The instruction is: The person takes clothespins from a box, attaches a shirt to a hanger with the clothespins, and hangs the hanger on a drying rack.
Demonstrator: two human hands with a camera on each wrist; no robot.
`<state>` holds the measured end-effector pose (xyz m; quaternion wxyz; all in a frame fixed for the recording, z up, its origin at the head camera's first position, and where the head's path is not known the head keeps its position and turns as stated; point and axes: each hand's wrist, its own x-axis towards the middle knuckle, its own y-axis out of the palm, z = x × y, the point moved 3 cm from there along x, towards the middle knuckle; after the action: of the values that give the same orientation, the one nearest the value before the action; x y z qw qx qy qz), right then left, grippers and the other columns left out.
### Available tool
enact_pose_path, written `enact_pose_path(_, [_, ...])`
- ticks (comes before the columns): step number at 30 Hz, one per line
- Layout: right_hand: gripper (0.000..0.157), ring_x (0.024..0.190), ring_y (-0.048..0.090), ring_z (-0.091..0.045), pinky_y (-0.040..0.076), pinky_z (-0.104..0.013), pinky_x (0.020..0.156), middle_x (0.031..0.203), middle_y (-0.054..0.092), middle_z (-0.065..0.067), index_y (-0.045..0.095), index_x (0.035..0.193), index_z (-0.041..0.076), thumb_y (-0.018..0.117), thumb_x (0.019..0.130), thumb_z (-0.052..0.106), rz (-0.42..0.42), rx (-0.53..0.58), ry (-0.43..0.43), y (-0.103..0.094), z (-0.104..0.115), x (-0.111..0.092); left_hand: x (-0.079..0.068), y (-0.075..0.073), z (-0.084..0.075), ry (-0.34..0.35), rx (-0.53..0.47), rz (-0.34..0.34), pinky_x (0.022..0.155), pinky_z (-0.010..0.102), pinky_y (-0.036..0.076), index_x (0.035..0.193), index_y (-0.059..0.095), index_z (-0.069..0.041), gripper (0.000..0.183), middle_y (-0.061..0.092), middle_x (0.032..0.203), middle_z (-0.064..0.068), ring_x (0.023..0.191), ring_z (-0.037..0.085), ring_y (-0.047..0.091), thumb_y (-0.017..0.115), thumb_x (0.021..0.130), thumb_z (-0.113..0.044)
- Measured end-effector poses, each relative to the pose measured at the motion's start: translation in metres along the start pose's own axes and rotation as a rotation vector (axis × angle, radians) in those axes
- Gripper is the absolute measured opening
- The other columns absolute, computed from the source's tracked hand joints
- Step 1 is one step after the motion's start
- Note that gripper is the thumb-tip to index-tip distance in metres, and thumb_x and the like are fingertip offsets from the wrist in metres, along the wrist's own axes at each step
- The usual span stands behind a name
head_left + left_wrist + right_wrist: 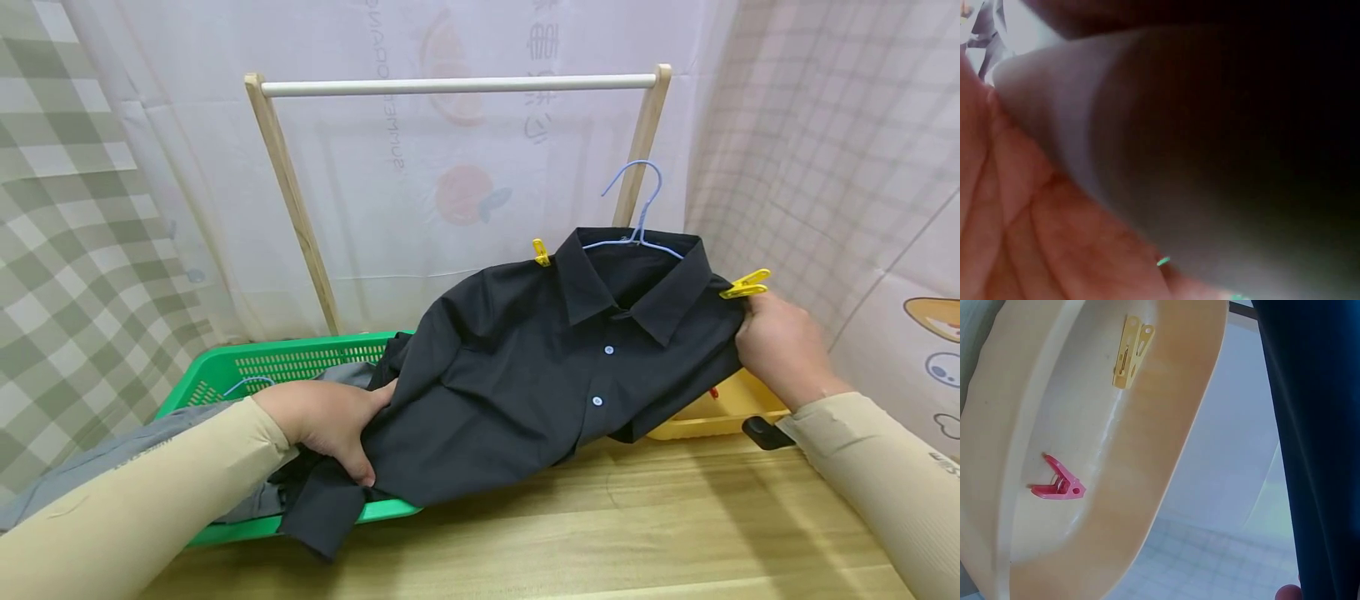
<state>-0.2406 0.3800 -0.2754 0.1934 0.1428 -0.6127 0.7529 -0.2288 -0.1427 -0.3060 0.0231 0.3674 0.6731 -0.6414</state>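
Observation:
A black button-up shirt [502, 375] is spread between my two hands, on a blue wire hanger [643, 208] whose hook rises from the collar. My right hand [783, 346] grips it at the shoulder, just below a yellow clothespin [744, 285]. Another yellow clothespin [541, 252] sits on the opposite shoulder. Lower on the shirt, my left hand [330, 417] holds the cloth with the thumb in front; its other fingers are mostly hidden. Dark fabric [1210, 156] fills much of the left wrist view, against the palm. One sleeve end hangs over the green basket's rim.
The green basket [225, 360] holds grey clothes [105, 454] on the left. Behind stands a wooden rack with a white rod [457, 85]. A yellow tray [720, 427] at right contains a pink clothespin [1060, 481] and a yellow clothespin [1132, 353]. Curtains surround the wooden table [600, 533].

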Motion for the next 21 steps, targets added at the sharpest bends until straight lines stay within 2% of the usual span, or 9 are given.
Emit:
enact_pose_path(8, [0.022,0.060,0.051,-0.044,0.038,-0.052,0.052,0.077,0.056,-0.030,0.051,0.085,0.000,0.031,0.092,0.007,0.000,0.004,-0.002,0.001,0.001,-0.001,0.005,0.004,-0.004,0.061,0.043,-0.047,0.086,0.034,0.045,0.149,0.011,-0.030,0.112,0.060,0.117,-0.004,0.097,0.010,0.058,0.083,0.063,-0.037])
enact_pose_path(14, [0.023,0.056,0.051,-0.043,0.038,-0.053,0.050,0.072,0.056,-0.028,0.051,0.081,0.000,0.031,0.092,0.007,-0.014,-0.001,-0.012,0.001,0.002,-0.001,0.004,0.002,-0.007,0.114,0.085,-0.081,0.088,0.035,0.046,0.148,0.022,-0.028,0.095,0.061,0.118,0.004,0.102,0.017,0.060,0.079,0.072,-0.027])
enact_pose_path(18, [0.023,0.056,0.051,-0.043,0.038,-0.053,0.050,0.072,0.056,-0.028,0.051,0.081,0.000,0.032,0.092,0.007,-0.021,0.004,-0.010,0.001,0.003,-0.001,0.001,-0.002,-0.008,0.143,0.140,-0.116,0.090,0.033,0.045,0.139,0.039,-0.028,0.071,0.060,0.120,-0.002,0.105,0.013,0.058,0.074,0.078,-0.027])
enact_pose_path(21, [0.023,0.055,0.051,-0.041,0.038,-0.052,0.050,0.072,0.056,-0.028,0.050,0.082,0.000,0.032,0.093,0.007,-0.024,0.008,-0.010,0.002,0.003,-0.001,-0.002,-0.007,-0.009,0.196,0.172,-0.167,0.086,0.030,0.046,0.122,0.054,-0.028,0.045,0.062,0.106,-0.010,0.094,0.008,0.058,0.071,0.080,-0.024])
